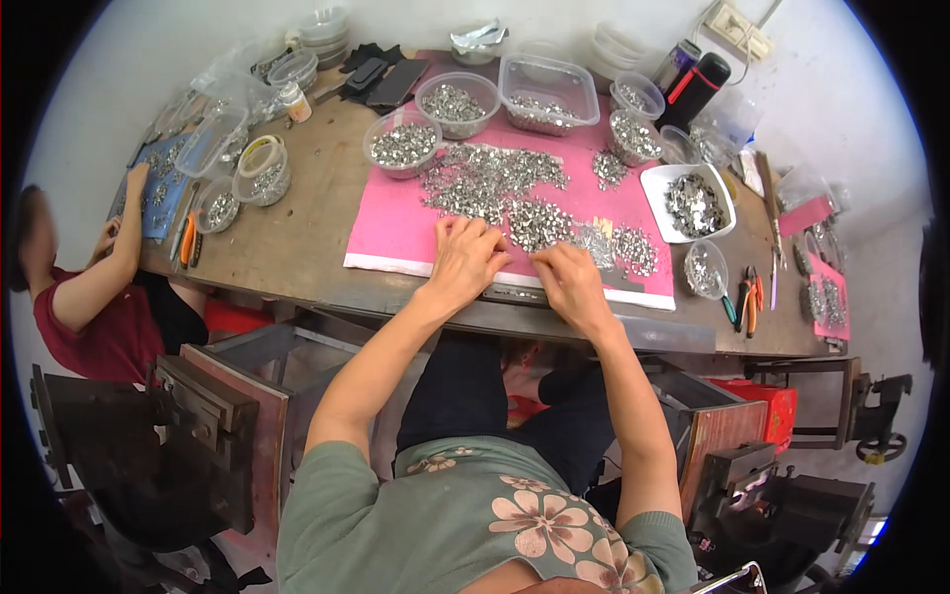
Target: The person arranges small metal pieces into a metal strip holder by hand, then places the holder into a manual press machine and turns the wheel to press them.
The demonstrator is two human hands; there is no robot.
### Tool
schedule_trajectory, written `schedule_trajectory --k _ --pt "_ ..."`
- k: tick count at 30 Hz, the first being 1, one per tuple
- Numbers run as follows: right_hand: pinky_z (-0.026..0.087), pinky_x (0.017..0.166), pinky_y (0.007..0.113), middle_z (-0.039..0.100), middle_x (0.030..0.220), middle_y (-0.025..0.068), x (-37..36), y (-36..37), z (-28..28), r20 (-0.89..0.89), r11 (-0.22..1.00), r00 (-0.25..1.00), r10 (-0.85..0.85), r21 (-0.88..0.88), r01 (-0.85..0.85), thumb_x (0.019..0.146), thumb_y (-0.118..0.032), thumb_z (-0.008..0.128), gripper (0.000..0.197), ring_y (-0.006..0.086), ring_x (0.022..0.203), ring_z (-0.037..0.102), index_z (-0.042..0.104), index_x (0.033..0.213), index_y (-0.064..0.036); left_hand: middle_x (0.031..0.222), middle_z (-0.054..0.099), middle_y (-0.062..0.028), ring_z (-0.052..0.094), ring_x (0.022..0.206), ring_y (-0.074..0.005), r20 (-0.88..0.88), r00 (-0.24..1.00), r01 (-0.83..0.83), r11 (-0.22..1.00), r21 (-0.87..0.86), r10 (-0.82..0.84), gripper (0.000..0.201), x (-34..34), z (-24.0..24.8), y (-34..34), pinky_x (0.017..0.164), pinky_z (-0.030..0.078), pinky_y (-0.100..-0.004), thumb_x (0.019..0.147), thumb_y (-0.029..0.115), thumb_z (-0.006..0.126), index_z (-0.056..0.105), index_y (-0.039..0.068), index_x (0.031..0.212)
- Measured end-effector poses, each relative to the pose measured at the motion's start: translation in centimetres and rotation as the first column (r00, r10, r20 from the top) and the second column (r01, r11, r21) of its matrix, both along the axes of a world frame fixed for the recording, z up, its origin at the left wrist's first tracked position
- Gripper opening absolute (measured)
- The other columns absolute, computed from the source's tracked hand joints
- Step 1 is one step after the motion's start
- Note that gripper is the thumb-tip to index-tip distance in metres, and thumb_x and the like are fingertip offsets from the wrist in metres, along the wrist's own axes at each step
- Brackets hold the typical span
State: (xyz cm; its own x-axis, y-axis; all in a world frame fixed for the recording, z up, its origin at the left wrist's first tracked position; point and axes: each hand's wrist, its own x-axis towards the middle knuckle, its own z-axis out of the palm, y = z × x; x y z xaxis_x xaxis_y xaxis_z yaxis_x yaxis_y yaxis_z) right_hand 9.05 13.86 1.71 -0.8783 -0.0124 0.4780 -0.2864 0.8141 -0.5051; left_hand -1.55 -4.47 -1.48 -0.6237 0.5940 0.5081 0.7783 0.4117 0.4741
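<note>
Sorting looks under way: left hand [465, 259] and right hand [572, 282] rest loosely spread, grasping nothing, on small metal pieces [539, 226] on the pink mat [396, 233]; next probably calls for pinching single pieces

Bare pink mat [396, 223] left of the metal pieces [495, 183]; tubs [401, 144] crowd behind
</note>
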Motion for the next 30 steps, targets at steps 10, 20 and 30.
schedule_trajectory --k 10,20,30 --pt "0.046 0.081 0.046 0.064 0.088 0.0129 -8.9 -0.6 -2.5 -0.022 0.947 0.988 -0.153 0.281 0.153 0.086 -0.011 0.068 0.009 0.0332 0.090 0.062 0.074 0.091 -0.0047 0.091 0.060 -0.0081 0.056 0.098 -0.0267 -0.154 0.988 0.010 0.999 -0.040 -0.016 0.012 -0.6 -0.8 0.6 0.096 0.035 -0.0495 0.084 0.015 0.074 0.067 0.006 0.090" --pt "0.045 0.080 0.046 0.067 0.089 0.0134 -9.8 -1.4 -2.0 -0.047 0.844 0.986 -0.159 0.511 0.161 0.081 -0.013 0.064 0.010 0.0314 0.089 0.065 0.070 0.083 -0.0055 0.084 0.060 -0.0068 0.058 0.093 -0.0257 -0.184 0.982 0.042 0.999 -0.029 -0.046 0.007 -0.8 -0.4 0.2 0.095 0.036 -0.0478 0.086 0.013 0.070 0.066 0.007 0.088" --pt "0.048 0.078 0.051 0.069 0.091 0.0204 -9.7 -0.4 -1.1 0.021 0.977 0.992 -0.123 0.175 0.118 0.084 -0.008 0.062 0.009 0.0380 0.086 0.067 0.062 0.083 0.0014 0.089 0.065 -0.0119 0.060 0.084 -0.0318 0.253 0.946 0.142 0.959 0.244 -0.204 0.005 3.2 2.0 -0.6 0.079 0.046 -0.0410 0.092 0.004 0.065 0.063 0.002 0.095"
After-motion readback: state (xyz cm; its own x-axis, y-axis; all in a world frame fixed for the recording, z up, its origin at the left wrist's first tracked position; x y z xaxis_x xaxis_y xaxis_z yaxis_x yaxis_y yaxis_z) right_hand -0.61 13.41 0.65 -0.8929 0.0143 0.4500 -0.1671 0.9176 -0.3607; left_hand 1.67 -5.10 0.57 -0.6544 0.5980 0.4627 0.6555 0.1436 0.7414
